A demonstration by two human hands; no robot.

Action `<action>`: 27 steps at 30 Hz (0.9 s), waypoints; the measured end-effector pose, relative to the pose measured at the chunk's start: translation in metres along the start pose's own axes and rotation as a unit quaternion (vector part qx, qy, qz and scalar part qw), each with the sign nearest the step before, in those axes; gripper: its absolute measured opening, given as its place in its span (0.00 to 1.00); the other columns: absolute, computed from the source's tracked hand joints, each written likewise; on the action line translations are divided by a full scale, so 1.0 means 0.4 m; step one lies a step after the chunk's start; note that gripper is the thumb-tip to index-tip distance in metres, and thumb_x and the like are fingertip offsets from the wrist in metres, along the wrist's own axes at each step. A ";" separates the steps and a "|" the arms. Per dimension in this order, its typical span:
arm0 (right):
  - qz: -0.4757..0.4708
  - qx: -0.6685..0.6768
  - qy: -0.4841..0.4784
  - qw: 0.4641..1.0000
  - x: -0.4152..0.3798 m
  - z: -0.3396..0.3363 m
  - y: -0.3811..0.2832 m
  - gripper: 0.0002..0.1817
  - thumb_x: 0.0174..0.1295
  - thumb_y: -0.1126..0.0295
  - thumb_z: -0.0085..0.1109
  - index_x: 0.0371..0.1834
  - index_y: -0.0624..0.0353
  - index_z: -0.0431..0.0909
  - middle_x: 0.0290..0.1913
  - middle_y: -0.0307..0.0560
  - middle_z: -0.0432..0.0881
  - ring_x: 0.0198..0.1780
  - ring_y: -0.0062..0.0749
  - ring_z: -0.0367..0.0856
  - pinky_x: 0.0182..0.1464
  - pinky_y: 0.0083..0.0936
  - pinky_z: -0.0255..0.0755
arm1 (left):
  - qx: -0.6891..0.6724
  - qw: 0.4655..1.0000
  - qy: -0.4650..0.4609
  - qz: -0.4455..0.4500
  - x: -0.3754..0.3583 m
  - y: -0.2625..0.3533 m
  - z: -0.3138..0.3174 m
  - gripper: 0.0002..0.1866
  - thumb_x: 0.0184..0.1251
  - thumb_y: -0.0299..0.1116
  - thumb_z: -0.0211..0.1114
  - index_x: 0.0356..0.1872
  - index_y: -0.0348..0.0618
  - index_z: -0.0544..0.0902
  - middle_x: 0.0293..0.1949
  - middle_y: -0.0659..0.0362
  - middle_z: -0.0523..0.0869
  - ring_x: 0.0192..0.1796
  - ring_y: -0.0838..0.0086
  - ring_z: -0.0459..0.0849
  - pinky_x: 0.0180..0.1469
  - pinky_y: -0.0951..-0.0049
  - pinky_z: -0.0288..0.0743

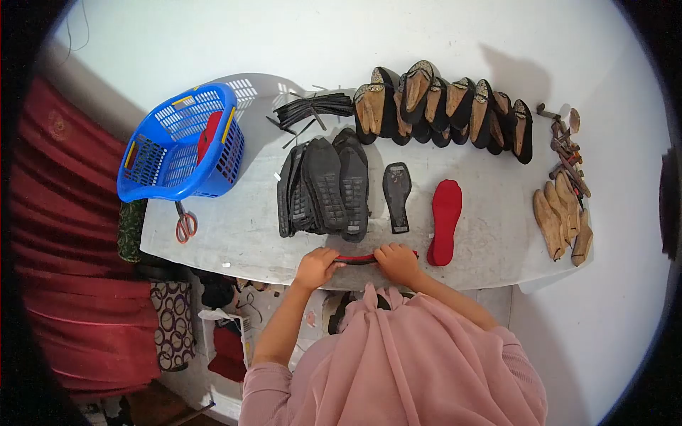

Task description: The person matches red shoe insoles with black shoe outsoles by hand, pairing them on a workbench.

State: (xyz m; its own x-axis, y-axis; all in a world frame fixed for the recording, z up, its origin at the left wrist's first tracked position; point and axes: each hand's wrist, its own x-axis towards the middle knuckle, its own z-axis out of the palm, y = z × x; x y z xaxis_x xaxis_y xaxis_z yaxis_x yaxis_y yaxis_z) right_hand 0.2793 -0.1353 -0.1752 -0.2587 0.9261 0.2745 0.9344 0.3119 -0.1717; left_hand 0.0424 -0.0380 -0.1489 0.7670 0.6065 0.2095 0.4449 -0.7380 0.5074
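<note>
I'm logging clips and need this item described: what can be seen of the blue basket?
The basket looks like plastic, with slotted walls and yellow pieces along its rim. It stands open-topped at the left end of the table. A red piece is inside, by its right wall. Scissors lie at its near edge; contact is unclear.

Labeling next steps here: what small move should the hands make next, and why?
Probably pinch the red-and-black piece along its middle. The left hand and right hand grip it near its ends, leaving the middle uncovered, red against black. Whether the layers are bonded isn't visible; a pinch might show any gap.
</note>
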 end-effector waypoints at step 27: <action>0.013 -0.010 -0.019 1.000 0.002 0.024 0.009 0.14 0.49 0.58 0.62 0.35 0.52 0.73 0.30 0.39 0.75 0.34 0.34 0.77 0.34 0.31 0.69 | 0.171 0.982 -0.040 0.061 0.090 0.102 0.105 0.19 0.52 0.51 0.66 0.37 0.48 0.79 0.34 0.60 0.82 0.38 0.66 0.82 0.42 0.66 0.74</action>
State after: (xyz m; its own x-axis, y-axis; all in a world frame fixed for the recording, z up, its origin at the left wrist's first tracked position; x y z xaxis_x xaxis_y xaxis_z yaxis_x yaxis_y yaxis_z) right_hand 0.2801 -0.1311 -0.1848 -0.2431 0.9413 0.2340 0.9457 0.2837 -0.1586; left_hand 0.1076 -0.0586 -0.1556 0.8524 0.4916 0.1782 0.4659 -0.8687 0.1682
